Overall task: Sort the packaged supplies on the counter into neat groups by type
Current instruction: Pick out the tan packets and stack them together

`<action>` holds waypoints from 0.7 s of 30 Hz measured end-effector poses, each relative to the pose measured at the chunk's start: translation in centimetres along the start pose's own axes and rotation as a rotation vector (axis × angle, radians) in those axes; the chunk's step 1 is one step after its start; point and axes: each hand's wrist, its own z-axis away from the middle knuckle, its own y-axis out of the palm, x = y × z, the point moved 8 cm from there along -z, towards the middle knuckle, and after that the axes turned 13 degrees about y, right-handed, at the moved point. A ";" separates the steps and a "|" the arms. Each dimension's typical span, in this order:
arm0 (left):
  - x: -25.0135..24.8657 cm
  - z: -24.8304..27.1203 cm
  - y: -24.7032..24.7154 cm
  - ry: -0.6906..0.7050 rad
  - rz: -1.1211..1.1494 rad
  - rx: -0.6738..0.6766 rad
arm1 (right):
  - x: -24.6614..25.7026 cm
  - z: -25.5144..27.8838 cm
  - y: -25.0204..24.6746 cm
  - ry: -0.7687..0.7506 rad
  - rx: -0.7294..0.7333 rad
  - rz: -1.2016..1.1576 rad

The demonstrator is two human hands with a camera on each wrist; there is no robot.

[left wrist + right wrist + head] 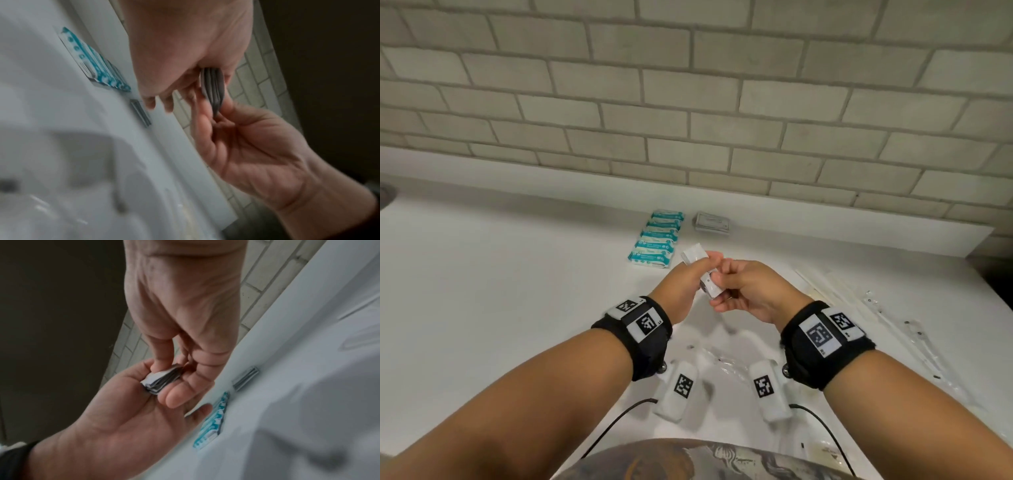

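Observation:
A small stack of white packets (pixel 709 285) is held above the white counter (pixel 517 291) between both hands. My left hand (pixel 697 270) grips it from the left, and its upper end (pixel 693 254) sticks out past the fingers. From the right, my right hand (pixel 726 286) pinches the lower end. Seen edge-on, the stack of white packets (pixel 212 87) shows several grey layers; it also shows as a stack of white packets (pixel 159 381) in the right wrist view. A row of several teal packets (pixel 657 238) lies near the wall, with a grey-white packet pile (pixel 712 222) to its right.
Long clear sleeves (pixel 876 318) lie across the counter's right side. More clear wrappers (pixel 722 363) sit under my wrists. The brick wall (pixel 688 102) backs the counter, whose right end (pixel 983 240) drops off to a dark gap.

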 end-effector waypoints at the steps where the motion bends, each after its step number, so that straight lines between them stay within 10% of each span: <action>1: 1.0 -0.1 -0.5 -0.055 -0.083 0.047 | -0.4 -0.5 -0.5 0.029 -0.026 0.066; 5: 3.9 -0.5 -4.5 -0.201 -0.516 0.083 | -3.6 -3.0 -2.9 0.232 -0.098 0.348; 11: 5.2 -0.9 -2.0 -0.025 -1.240 0.641 | -6.3 -5.8 -4.1 0.389 -0.138 0.560; 17: 5.7 -1.8 -1.3 0.039 -1.392 0.726 | -6.2 -6.8 -4.7 0.497 -0.189 0.779; 21: 6.0 -1.8 -1.4 0.064 -1.379 0.711 | -4.3 -5.8 -5.3 0.225 -0.345 1.020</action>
